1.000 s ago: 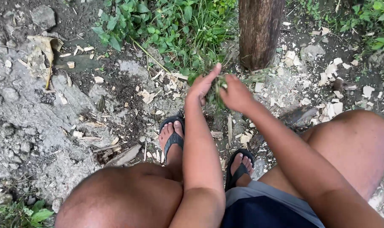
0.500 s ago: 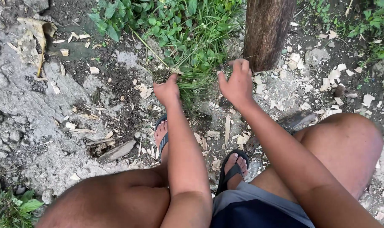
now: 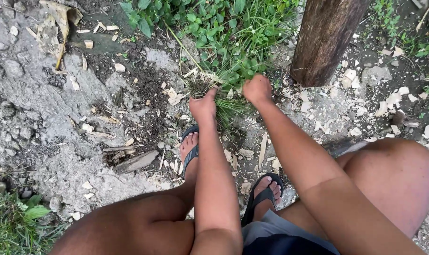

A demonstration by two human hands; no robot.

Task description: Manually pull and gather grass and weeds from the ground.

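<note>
- Since half a second ago, the right hand (image 3: 257,89) has closed from spread fingers into a fist, and both hands have drawn in on the grass tuft (image 3: 228,101) between them; the view has also drifted, so the post now sits further right.
- The right hand is clenched on the upper right of the tuft, knuckles up, gripping blades at their base.
- The left hand (image 3: 203,107) is curled on the tuft's left side, thumb raised towards the right hand; its fingers are folded under, and I cannot tell how much grass they hold.
- The tuft grows out of the ground just ahead of the person's feet, its thin blades fanning down below the hands, beside the foot of the wooden post (image 3: 324,42).
- Both forearms reach forward from the squatting person's bare knees.
- The left foot (image 3: 190,152) in a dark flip-flop stands just behind the left hand; the right foot (image 3: 266,189), in the same kind of sandal, sits nearer the body.
- Pale wood chips (image 3: 389,101) lie scattered on the dirt around the post and between the feet.
- Leafy green weeds (image 3: 210,23) grow behind the tuft.
- A dry brown leaf (image 3: 54,28) lies on the grey rocky ground (image 3: 30,118) far left.
</note>
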